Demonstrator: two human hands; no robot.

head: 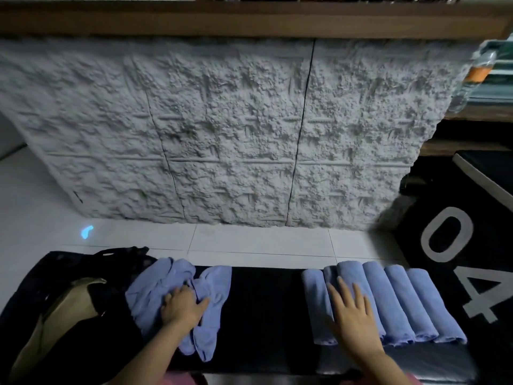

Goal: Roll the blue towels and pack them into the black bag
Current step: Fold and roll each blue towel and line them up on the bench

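Note:
Several rolled blue towels (pixel 399 301) lie side by side on the black padded bench (pixel 263 315) at the right. My right hand (pixel 351 315) rests flat on the left rolls, fingers straight. A heap of loose blue towels (pixel 155 287) lies left of the middle. My left hand (pixel 183 305) lies on that heap, its fingers curled into the cloth. The black bag (pixel 83 273) sits at the far left with its mouth open, showing a tan lining (pixel 55 315), and the heap's edge touches it.
A rough white textured panel (pixel 222 134) stands just beyond the bench under a wooden ledge (pixel 249 20). White floor tiles (pixel 249 243) lie between. A black mat with white numerals (pixel 458 245) lies at right. A plastic bottle (pixel 477 76) stands at upper right.

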